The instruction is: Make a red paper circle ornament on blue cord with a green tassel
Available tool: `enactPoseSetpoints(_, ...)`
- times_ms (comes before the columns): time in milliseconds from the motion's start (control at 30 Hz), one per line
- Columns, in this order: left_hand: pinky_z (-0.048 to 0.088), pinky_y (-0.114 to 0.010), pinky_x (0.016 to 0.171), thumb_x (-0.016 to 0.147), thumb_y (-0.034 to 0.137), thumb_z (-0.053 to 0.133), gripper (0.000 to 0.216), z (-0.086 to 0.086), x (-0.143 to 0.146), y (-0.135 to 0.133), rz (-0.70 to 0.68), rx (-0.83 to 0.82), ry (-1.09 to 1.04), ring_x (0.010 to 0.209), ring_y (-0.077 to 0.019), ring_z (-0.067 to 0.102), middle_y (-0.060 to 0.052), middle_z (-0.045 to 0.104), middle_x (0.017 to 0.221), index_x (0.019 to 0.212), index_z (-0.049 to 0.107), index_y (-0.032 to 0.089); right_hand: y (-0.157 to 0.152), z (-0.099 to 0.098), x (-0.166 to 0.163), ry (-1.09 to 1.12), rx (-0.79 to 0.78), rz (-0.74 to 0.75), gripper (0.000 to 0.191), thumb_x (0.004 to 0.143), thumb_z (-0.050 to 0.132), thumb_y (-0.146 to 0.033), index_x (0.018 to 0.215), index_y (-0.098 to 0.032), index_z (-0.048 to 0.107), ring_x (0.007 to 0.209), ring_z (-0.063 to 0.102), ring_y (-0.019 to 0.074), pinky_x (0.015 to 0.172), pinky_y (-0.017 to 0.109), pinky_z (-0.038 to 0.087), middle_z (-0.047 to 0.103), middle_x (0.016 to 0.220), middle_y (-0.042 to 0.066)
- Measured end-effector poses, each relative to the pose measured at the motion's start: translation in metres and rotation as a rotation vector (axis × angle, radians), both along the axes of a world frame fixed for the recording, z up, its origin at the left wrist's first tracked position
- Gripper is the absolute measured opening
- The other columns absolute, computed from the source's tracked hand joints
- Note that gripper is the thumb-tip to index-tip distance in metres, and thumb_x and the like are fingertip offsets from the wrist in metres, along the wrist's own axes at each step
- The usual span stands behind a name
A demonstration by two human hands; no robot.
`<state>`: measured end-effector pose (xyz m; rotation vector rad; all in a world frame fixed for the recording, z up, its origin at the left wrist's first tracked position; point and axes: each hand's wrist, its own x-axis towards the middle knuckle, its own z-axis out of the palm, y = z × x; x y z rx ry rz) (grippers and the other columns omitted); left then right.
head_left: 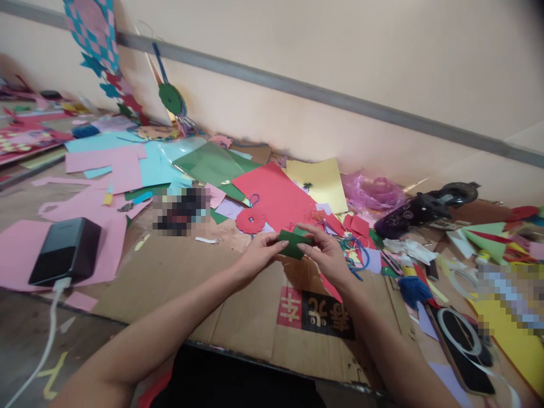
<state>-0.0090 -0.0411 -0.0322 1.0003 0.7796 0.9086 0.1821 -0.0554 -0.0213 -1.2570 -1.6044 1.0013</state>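
Observation:
A small piece of green paper [292, 245] is held up between my two hands, above the cardboard sheet. My left hand [264, 249] pinches its left edge with thumb and fingers. On the other side, my right hand [325, 249] grips the right part, thumb in front and fingers behind. The paper looks folded or layered, but I cannot make out how. Just beyond my left hand lies a red scalloped paper disc [250, 220] with a blue string loop. Behind the hands is a large sheet of red paper [276, 192].
Cardboard [178, 277] covers the table's front. A black power bank [66, 252] with a white cable stands left. Pink paper [25, 243], yellow paper [321, 181] and a pink plastic bag [374, 191] lie around. Right are a dark bottle [399, 216] and a phone [461, 351].

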Motion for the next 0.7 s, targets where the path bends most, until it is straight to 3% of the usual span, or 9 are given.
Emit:
enactPoseSetpoints(133, 0.048, -0.027, 0.065, 0.075, 0.042, 0.076, 0.037, -0.0019, 0.0001, 0.0002, 0.005, -0.043, -0.008, 0.078, -0.0192, 0.068, -0.009, 0.073, 0.093, 0.101, 0.074, 0.015, -0.0019, 0.0025, -0.0033, -0.01, 0.093, -0.031, 0.031, 0.082, 0.068, -0.032, 0.112, -0.026, 0.071, 0.095, 0.063, 0.0206, 0.086, 0.034, 0.051, 0.07, 0.108, 0.005)
enactPoseSetpoints(267, 0.05, -0.029, 0.068, 0.075, 0.044, 0.076, 0.042, 0.0021, 0.0003, -0.0019, -0.028, -0.072, -0.04, 0.079, -0.0203, 0.069, -0.009, 0.073, 0.095, 0.106, 0.073, 0.016, -0.0027, 0.0051, -0.0048, -0.079, 0.166, -0.048, 0.022, 0.082, 0.068, -0.03, 0.103, -0.025, 0.074, 0.093, 0.064, 0.0213, 0.084, 0.035, 0.05, 0.072, 0.104, 0.005)
enactPoseSetpoints(467, 0.047, -0.026, 0.072, 0.073, 0.041, 0.078, 0.036, 0.0022, 0.0002, -0.0034, 0.0, -0.078, -0.051, 0.08, -0.0169, 0.065, -0.007, 0.073, 0.091, 0.095, 0.074, 0.014, -0.0014, 0.0046, -0.0042, -0.154, 0.197, -0.034, 0.025, 0.082, 0.071, -0.033, 0.105, -0.024, 0.075, 0.094, 0.066, 0.023, 0.088, 0.038, 0.05, 0.073, 0.103, 0.006)
enactPoseSetpoints(700, 0.045, -0.031, 0.083, 0.076, 0.038, 0.075, 0.032, 0.0021, -0.0002, -0.0029, -0.018, -0.023, -0.046, 0.091, -0.0193, 0.064, -0.007, 0.073, 0.097, 0.1, 0.075, 0.016, -0.0017, 0.0017, -0.0058, -0.09, 0.15, -0.083, 0.02, 0.08, 0.071, -0.031, 0.098, -0.025, 0.077, 0.091, 0.069, 0.0229, 0.083, 0.036, 0.054, 0.076, 0.098, 0.005)
